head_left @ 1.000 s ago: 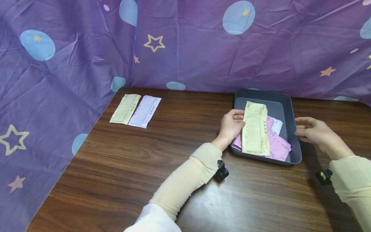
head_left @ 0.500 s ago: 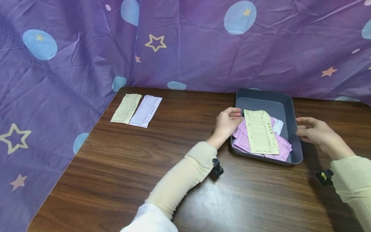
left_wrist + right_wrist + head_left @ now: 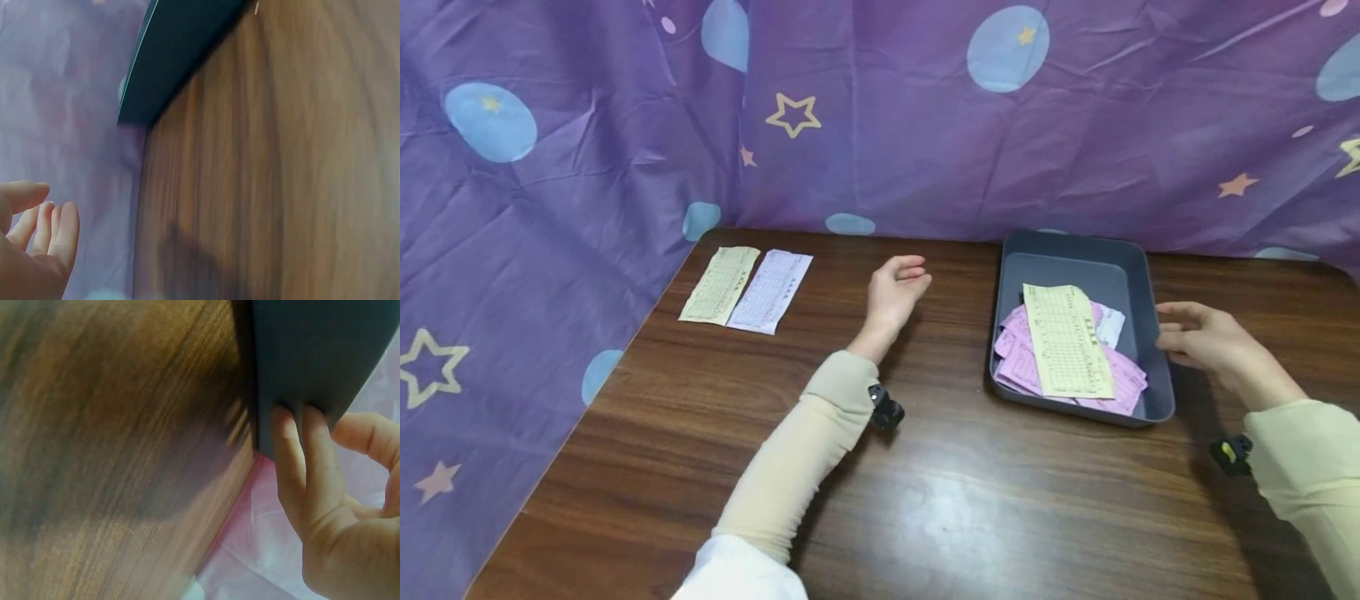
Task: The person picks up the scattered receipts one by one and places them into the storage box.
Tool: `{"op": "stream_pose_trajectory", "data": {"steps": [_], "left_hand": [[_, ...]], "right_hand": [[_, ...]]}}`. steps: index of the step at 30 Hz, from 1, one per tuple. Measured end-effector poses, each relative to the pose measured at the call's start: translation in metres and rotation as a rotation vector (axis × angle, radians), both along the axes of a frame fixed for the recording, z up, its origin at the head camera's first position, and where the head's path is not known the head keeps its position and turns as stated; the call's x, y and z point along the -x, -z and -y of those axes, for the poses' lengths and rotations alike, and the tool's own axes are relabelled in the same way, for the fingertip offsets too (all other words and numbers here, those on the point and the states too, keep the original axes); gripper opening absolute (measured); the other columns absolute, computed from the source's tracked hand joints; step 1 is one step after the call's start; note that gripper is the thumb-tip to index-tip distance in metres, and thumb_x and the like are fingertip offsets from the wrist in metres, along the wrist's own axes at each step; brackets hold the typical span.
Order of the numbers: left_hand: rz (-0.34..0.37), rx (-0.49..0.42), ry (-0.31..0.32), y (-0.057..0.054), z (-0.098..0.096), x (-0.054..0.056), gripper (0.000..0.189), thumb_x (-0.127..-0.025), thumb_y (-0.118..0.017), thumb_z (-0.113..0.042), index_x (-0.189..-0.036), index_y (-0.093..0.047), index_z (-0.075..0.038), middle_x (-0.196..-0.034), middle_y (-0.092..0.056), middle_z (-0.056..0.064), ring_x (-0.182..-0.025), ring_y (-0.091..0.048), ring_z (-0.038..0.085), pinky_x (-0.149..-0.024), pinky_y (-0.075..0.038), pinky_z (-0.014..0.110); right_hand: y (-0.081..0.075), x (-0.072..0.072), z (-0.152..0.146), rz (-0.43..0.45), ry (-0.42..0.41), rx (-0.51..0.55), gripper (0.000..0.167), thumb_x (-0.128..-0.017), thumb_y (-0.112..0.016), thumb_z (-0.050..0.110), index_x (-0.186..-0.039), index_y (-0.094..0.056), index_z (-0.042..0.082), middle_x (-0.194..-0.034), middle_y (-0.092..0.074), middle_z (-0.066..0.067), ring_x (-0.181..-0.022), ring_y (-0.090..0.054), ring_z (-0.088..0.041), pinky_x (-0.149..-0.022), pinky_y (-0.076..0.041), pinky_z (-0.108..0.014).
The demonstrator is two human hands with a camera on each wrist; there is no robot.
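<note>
My left hand (image 3: 895, 296) is over the table between the tray and the two slips at the left, its fingers loosely bent with nothing in them. The left wrist view shows the same hand (image 3: 37, 244) apart from the tray's dark wall (image 3: 175, 56). At the tray's (image 3: 1163, 392) right side is my right hand (image 3: 1206, 337). In the right wrist view its straight fingertips (image 3: 284, 422) touch the tray's outer wall (image 3: 312, 356). In the tray a pale yellow printed slip (image 3: 1067, 342) lies on top of several pink slips (image 3: 1018, 367) and a white slip (image 3: 1110, 325).
A yellow slip (image 3: 721, 285) and a pale lilac slip (image 3: 771, 292) lie side by side at the back left of the wooden table (image 3: 925, 467). A purple curtain (image 3: 910, 150) with stars and blue spots hangs along the back and left edges.
The yellow slip, first held by the left hand over the tray, was let go and lies on the pink ones. My left hand has moved left, away from the tray. The right hand stays.
</note>
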State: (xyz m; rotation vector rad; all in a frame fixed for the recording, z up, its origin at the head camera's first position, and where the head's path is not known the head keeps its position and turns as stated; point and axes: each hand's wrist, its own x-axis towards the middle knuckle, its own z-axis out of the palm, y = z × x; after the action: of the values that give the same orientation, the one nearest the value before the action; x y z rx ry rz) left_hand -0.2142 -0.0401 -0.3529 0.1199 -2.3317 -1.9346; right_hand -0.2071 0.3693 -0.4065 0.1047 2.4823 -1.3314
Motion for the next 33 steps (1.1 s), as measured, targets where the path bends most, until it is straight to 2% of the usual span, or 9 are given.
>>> {"op": "stream_pose_trajectory", "data": {"steps": [6, 8, 10, 13, 15, 19, 24, 31, 33], "left_hand": [[0.037, -0.045, -0.133, -0.003, 0.05, 0.005, 0.032, -0.088, -0.062, -0.001, -0.119, -0.061, 0.003, -0.114, -0.066, 0.022, -0.091, -0.064, 0.019, -0.077, -0.056, 0.023], [0.039, -0.06, -0.164, -0.002, 0.065, 0.007, 0.032, -0.089, -0.06, -0.001, -0.121, -0.06, 0.004, -0.115, -0.065, 0.023, -0.089, -0.061, 0.016, -0.079, -0.056, 0.025], [0.036, -0.059, -0.194, -0.002, 0.079, 0.007, 0.033, -0.089, -0.059, -0.001, -0.121, -0.059, 0.005, -0.114, -0.064, 0.023, -0.084, -0.059, 0.011, -0.077, -0.056, 0.024], [0.027, -0.032, -0.241, 0.0, 0.099, 0.006, 0.032, -0.088, -0.059, 0.0, -0.12, -0.059, 0.005, -0.109, -0.065, 0.021, -0.082, -0.057, 0.007, -0.07, -0.053, 0.015], [0.024, -0.01, -0.267, 0.001, 0.111, 0.005, 0.032, -0.088, -0.059, 0.001, -0.12, -0.06, 0.006, -0.102, -0.065, 0.016, -0.08, -0.056, 0.004, -0.065, -0.049, 0.01], [0.028, 0.018, -0.31, 0.004, 0.137, 0.001, 0.033, -0.087, -0.058, 0.001, -0.119, -0.06, 0.007, -0.09, -0.063, 0.004, -0.071, -0.054, -0.002, -0.061, -0.046, 0.007], [0.056, 0.023, -0.343, 0.009, 0.165, -0.006, 0.035, -0.088, -0.056, 0.001, -0.122, -0.058, 0.007, -0.083, -0.057, -0.005, -0.064, -0.05, -0.007, -0.06, -0.046, 0.005], [0.08, 0.066, -0.374, 0.015, 0.196, -0.017, 0.034, -0.088, -0.056, 0.003, -0.121, -0.057, 0.009, -0.082, -0.056, -0.007, -0.072, -0.052, -0.005, -0.06, -0.045, 0.005], [0.091, 0.079, -0.379, 0.017, 0.203, -0.021, 0.035, -0.087, -0.057, 0.003, -0.122, -0.058, 0.008, -0.079, -0.055, -0.011, -0.071, -0.052, -0.006, -0.06, -0.044, 0.005]], "right_hand": [[-0.022, -0.011, 0.019, 0.006, -0.03, -0.006, 0.045, -0.09, -0.055, 0.005, -0.131, -0.041, 0.019, -0.089, -0.062, 0.019, -0.078, -0.052, 0.017, -0.068, -0.052, -0.013], [-0.033, -0.017, 0.028, 0.0, -0.044, -0.015, 0.054, -0.09, -0.052, 0.003, -0.14, -0.032, -0.002, -0.087, -0.061, 0.019, -0.078, -0.051, 0.017, -0.067, -0.051, -0.012], [-0.031, -0.017, 0.028, -0.002, -0.04, 0.005, 0.047, -0.09, -0.052, 0.002, -0.134, -0.04, 0.007, -0.083, -0.055, 0.029, -0.077, -0.051, 0.016, -0.067, -0.051, -0.011], [-0.023, -0.013, 0.024, 0.002, -0.038, 0.005, 0.048, -0.089, -0.054, 0.003, -0.134, -0.04, 0.007, -0.086, -0.064, 0.017, -0.078, -0.052, 0.016, -0.068, -0.052, -0.013], [-0.012, -0.006, 0.016, 0.01, -0.023, 0.015, 0.043, -0.087, -0.057, 0.006, -0.123, -0.043, 0.026, -0.088, -0.065, 0.017, -0.078, -0.053, 0.015, -0.069, -0.052, -0.013], [0.002, 0.004, 0.006, 0.014, -0.012, 0.024, 0.046, -0.085, -0.061, 0.011, -0.126, -0.041, 0.018, -0.08, -0.052, 0.034, -0.079, -0.055, 0.013, -0.07, -0.053, -0.015], [0.015, 0.011, -0.003, 0.004, -0.022, 0.002, 0.068, -0.086, -0.063, 0.016, -0.141, -0.027, -0.001, -0.082, -0.051, 0.034, -0.082, -0.056, 0.012, -0.073, -0.054, -0.017], [-0.006, -0.002, 0.012, 0.009, -0.015, 0.047, 0.041, -0.087, -0.061, 0.008, -0.121, -0.044, 0.024, -0.081, -0.056, 0.031, -0.078, -0.055, 0.013, -0.068, -0.051, -0.014], [-0.018, -0.008, 0.019, 0.007, -0.023, 0.039, 0.042, -0.088, -0.058, 0.005, -0.126, -0.045, 0.016, -0.085, -0.059, 0.024, -0.076, -0.054, 0.013, -0.066, -0.051, -0.014]]}}
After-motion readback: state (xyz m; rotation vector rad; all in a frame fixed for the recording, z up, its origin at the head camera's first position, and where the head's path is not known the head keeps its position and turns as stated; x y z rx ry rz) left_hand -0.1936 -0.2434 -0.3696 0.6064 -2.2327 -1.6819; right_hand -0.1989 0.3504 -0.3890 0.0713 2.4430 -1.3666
